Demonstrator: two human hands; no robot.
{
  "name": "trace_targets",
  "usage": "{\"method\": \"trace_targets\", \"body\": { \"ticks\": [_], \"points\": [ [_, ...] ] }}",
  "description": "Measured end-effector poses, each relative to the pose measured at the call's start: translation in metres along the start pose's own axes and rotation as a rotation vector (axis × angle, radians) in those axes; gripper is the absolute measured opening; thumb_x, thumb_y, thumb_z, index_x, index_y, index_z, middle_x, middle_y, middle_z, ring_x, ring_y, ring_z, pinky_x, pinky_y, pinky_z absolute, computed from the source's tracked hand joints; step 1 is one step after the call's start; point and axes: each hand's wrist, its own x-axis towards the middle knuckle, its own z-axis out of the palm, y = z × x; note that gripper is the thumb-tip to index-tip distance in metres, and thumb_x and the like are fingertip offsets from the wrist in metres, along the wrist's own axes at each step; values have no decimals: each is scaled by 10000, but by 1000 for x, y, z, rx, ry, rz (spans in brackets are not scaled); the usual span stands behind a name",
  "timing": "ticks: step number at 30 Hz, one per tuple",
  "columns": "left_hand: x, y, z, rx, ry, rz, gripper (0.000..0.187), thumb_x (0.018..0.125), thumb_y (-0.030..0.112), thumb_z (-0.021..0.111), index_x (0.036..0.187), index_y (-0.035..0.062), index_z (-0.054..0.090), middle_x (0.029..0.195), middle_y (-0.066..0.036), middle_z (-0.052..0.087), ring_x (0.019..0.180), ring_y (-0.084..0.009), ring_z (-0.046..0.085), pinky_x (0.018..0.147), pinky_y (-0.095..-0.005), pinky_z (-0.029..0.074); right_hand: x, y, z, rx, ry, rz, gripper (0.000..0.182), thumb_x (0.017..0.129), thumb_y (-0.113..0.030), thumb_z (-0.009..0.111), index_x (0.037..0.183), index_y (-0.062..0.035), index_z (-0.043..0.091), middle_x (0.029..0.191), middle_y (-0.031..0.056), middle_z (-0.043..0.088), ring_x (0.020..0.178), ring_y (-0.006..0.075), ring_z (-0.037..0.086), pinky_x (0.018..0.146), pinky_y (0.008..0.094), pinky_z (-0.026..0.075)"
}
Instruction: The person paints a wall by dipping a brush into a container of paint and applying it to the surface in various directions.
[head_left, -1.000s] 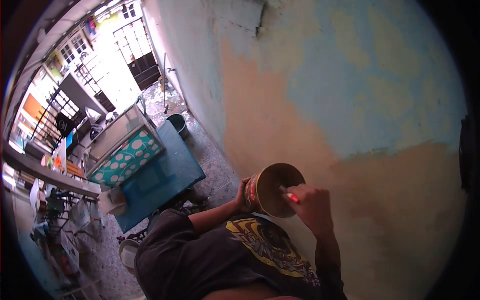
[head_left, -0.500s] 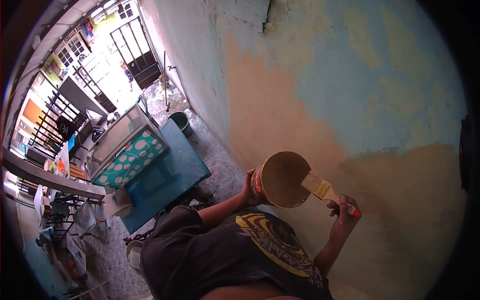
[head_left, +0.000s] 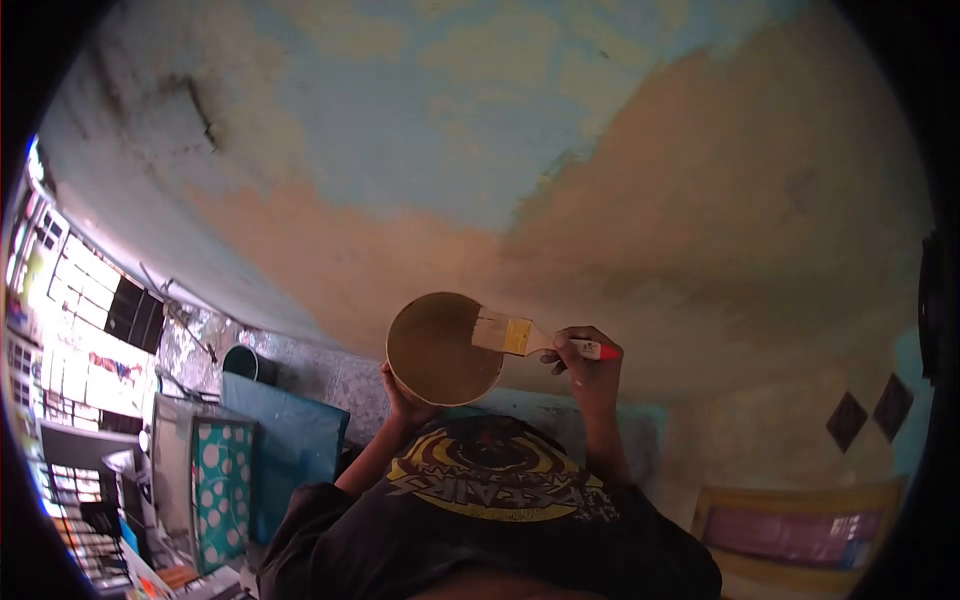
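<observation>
My left hand [head_left: 404, 402] grips a round paint bucket [head_left: 440, 350] by its lower left side and holds it up in front of my chest. Its mouth faces me, showing a brownish inside. In my right hand [head_left: 588, 362] is a paintbrush [head_left: 518, 337] with a pale, red-tipped handle and a yellow ferrule. The bristles overlap the bucket's right rim. Beyond both hands stands a wall [head_left: 420, 150] in light blue with yellowish patches, partly covered by peach-brown paint [head_left: 720, 180].
A blue table [head_left: 285, 450] and a cabinet with a green dotted panel [head_left: 222, 490] stand at lower left. Behind them is a dark bucket [head_left: 243, 362] near the wall. A yellow-framed panel [head_left: 800, 530] lies at lower right, below two dark diamond shapes [head_left: 847, 420] on the wall.
My view has swung right, so the room has shifted toward the left edge and more painted wall shows. Bucket and brush stay in my hands, the bristles still at the rim.
</observation>
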Motion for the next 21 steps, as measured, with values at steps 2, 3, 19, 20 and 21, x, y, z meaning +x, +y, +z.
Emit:
{"method": "trace_targets", "body": {
  "ticks": [2,3,19,20,21],
  "points": [
    [6,-1,10,25,-6,-9,927,842,840,440,1512,198,460,1507,-106,502,1342,-367,505,1076,-603,433,4,-1,-3,32,-14,12,235,943,-167,760,1009,46,684,855,110,734,745,172,743,606,256,575],
    [7,-1,15,37,-6,-8,928,844,840,439,1513,198,458,1509,-107,501,1346,-366,502,1080,-598,433,4,1,-3,50,-26,20,230,937,-156,766,1009,47,684,865,108,734,752,171,744,612,257,580],
    [36,10,72,-10,-43,87,815,904,705,425,1494,143,469,1484,-113,519,1328,-342,525,1077,-554,461,14,-12,16,57,162,-109,237,947,-110,739,1022,102,662,879,155,710,755,253,757,641,323,644],
    [35,11,72,-12,-33,93,815,904,705,426,1493,143,470,1484,-113,519,1328,-342,525,1075,-553,463,14,-11,18,57,171,-118,234,947,-107,739,1020,101,662,878,156,710,754,253,757,640,326,645],
    [34,11,73,-14,-23,99,815,903,704,427,1491,143,471,1484,-112,519,1328,-342,525,1073,-552,465,14,-10,19,56,180,-126,231,947,-104,738,1019,101,662,878,157,709,752,252,756,639,328,646]
  ]
}}
